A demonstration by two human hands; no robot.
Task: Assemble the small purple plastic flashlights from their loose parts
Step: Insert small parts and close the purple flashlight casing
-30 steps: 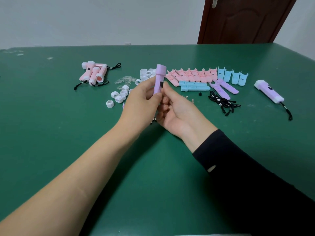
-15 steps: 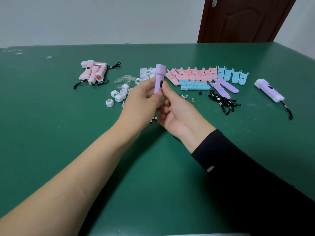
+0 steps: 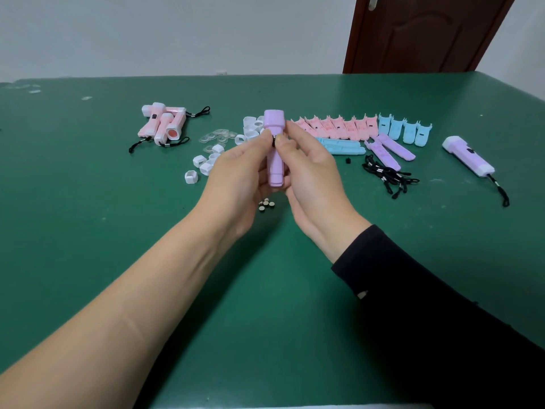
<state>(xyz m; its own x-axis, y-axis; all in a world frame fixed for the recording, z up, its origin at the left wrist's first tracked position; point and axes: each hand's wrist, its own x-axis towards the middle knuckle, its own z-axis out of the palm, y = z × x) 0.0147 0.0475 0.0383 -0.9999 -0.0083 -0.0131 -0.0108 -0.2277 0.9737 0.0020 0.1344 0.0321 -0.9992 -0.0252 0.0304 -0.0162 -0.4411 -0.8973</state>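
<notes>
A purple flashlight body [image 3: 275, 154] stands upright above the table's middle, wide head up. My left hand [image 3: 239, 178] grips its left side and my right hand [image 3: 309, 172] its right side, both thumbs pressed at its neck, where a small dark part shows. Two loose purple shell halves [image 3: 389, 150] lie to the right. A finished purple flashlight [image 3: 469, 156] with a black strap rests at the far right. Small button batteries [image 3: 266, 203] sit on the table below my hands.
Pink finished flashlights [image 3: 163, 124] lie at the back left. White caps [image 3: 203, 165] and clear lenses [image 3: 218, 137] are scattered behind my left hand. Pink shells [image 3: 333, 125], blue shells [image 3: 405, 129] and black straps [image 3: 386, 174] lie to the right on the green table [image 3: 88, 216].
Both hands have turned the purple flashlight body so more of its length shows between them, and my thumbs now meet at its neck.
</notes>
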